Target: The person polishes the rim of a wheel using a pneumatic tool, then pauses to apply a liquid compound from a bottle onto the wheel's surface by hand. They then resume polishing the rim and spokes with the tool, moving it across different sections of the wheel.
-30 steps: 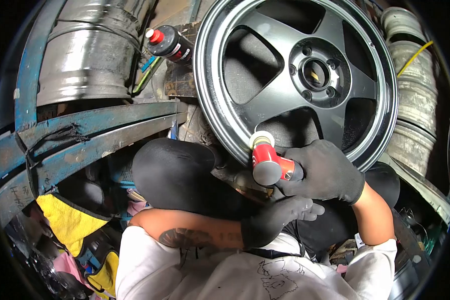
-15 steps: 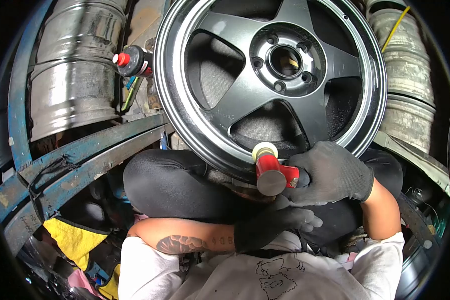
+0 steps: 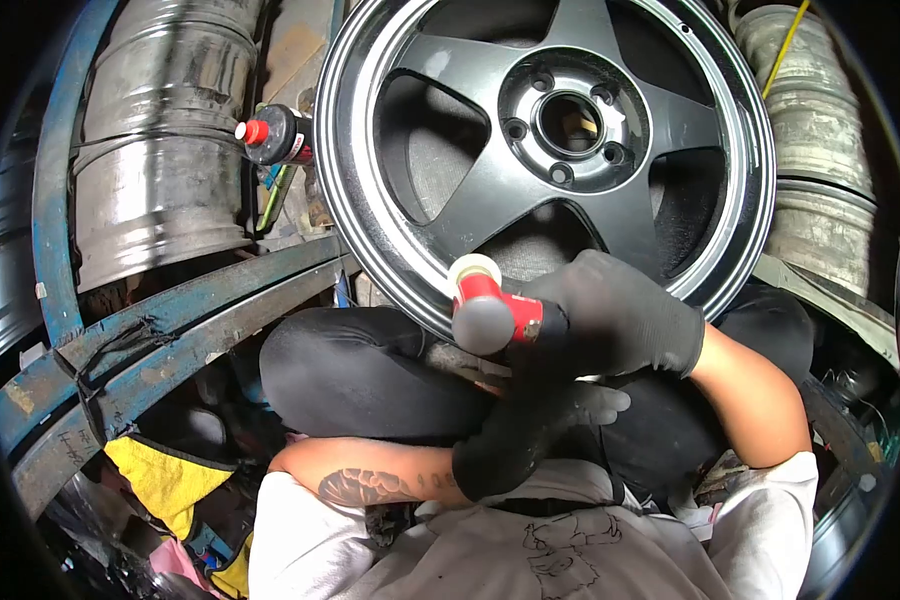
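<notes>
A dark grey five-spoke wheel (image 3: 480, 195) with a shiny rim lies in front of me. In my gloved right hand (image 3: 620, 315) is a small red and black polisher (image 3: 500, 315), held at its neck. The tool's pale round pad (image 3: 473, 266) is at the lower left part of the wheel's rim. Just below the right hand, my gloved left hand (image 3: 530, 425) is closed with its fingertips curled to the right. What it grips is hidden by the gloves and dark clothing.
A dark bottle with a red cap (image 3: 275, 133) is left of the wheel. Metal wheel barrels (image 3: 160, 180) and a blue frame (image 3: 170, 305) are farther left. More barrels (image 3: 820, 150) stand at the right. A yellow cloth (image 3: 170, 480) hangs at lower left.
My right hand and the polisher have moved left and slightly up along the rim. The left hand has shifted slightly up and left. The view has shifted a little.
</notes>
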Motion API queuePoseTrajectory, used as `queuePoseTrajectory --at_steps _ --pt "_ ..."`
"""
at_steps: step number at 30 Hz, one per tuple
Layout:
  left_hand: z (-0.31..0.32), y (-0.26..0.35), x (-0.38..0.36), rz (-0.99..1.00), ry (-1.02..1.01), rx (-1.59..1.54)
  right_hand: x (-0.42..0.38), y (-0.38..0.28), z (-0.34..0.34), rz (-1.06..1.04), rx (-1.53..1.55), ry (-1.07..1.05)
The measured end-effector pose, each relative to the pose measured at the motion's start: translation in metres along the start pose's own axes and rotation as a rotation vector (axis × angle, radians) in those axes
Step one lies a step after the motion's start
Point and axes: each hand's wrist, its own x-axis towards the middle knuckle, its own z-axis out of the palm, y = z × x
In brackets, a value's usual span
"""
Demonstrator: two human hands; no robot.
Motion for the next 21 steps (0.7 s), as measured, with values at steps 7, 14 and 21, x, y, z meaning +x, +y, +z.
queuePoseTrajectory --at_steps 7,14,21 --pt "-0.001 -0.016 0.020 0.077 -0.356 -0.172 -0.038 -0.048 -0.057 0.411 0.852 0.413" --pt "-0.009 -0.048 0.050 0.196 -0.473 0.910 -0.065 -0.041 -0.086 0.090 1.243 0.944" --pt "-0.046 -0.076 0.088 0.250 -0.408 1.451 -0.086 -0.040 -0.098 0.008 1.413 0.987"
